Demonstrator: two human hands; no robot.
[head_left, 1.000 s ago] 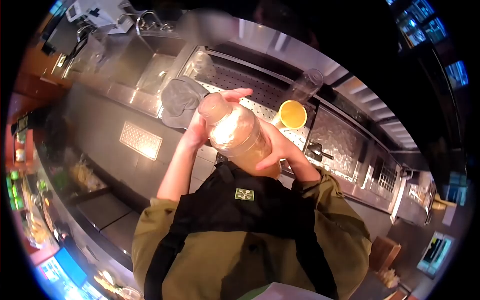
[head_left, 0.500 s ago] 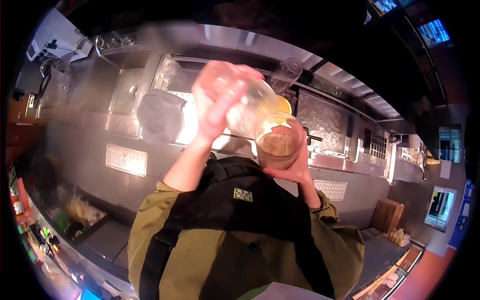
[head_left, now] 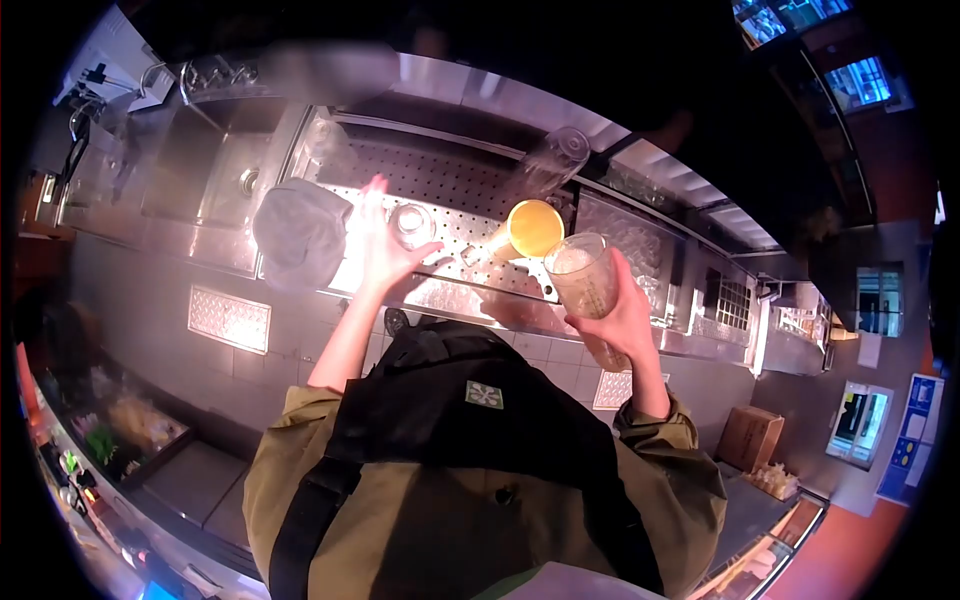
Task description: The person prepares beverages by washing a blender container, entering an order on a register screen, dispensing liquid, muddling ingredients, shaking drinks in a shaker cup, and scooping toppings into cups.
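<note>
My left hand (head_left: 385,250) is open above the perforated metal drain tray (head_left: 375,160), with fingers and thumb apart. A small clear container (head_left: 412,226) stands on the tray beside it, between thumb and fingers; whether they touch I cannot tell. My right hand (head_left: 625,318) is wrapped round a tall clear glass (head_left: 585,285), which is tilted and shows small markings on its side. Something pale and frothy is inside that glass. Just left of its rim is a yellow cup (head_left: 536,228) on the tray.
A grey rounded bundle or covered container (head_left: 300,235) sits at the tray's left end. Behind the yellow cup lies a clear pitcher-like vessel (head_left: 560,160). An ice bin (head_left: 650,240) is to the right, a steel sink (head_left: 225,180) to the left.
My left hand has lowered its clear container from over the glass to the tray and let go. My right hand has moved slightly right, still holding the glass.
</note>
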